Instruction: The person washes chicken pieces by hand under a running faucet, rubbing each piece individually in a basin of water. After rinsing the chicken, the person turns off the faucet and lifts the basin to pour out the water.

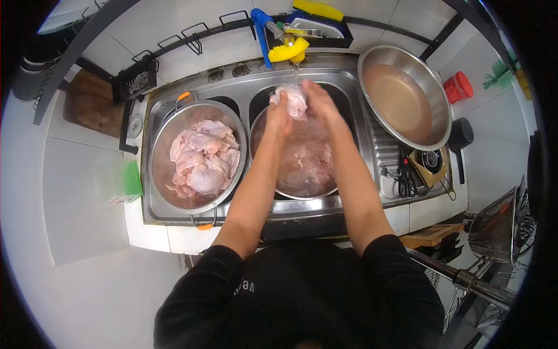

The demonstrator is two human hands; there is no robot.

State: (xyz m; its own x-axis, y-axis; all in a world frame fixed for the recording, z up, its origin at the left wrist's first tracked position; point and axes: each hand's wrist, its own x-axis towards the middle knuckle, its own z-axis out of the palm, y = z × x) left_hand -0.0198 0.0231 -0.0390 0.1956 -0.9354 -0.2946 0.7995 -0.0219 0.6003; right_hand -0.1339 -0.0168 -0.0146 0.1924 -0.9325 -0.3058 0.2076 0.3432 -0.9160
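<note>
As left hand (pixel 280 119), right hand (pixel 319 103) fingers clasp chicken piece (pixel 294 99), bowl (pixel 304 197) rim seemingly clear below.

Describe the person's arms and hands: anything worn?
The left hand and right hand are bare, with no gloves, rings or watch visible. Black sleeves are pushed up to the elbows, leaving the forearms bare; the black top carries small pale lettering.

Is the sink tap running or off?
Running: a thin stream falls from the yellow tap onto the chicken piece held by left hand and right hand.
</note>
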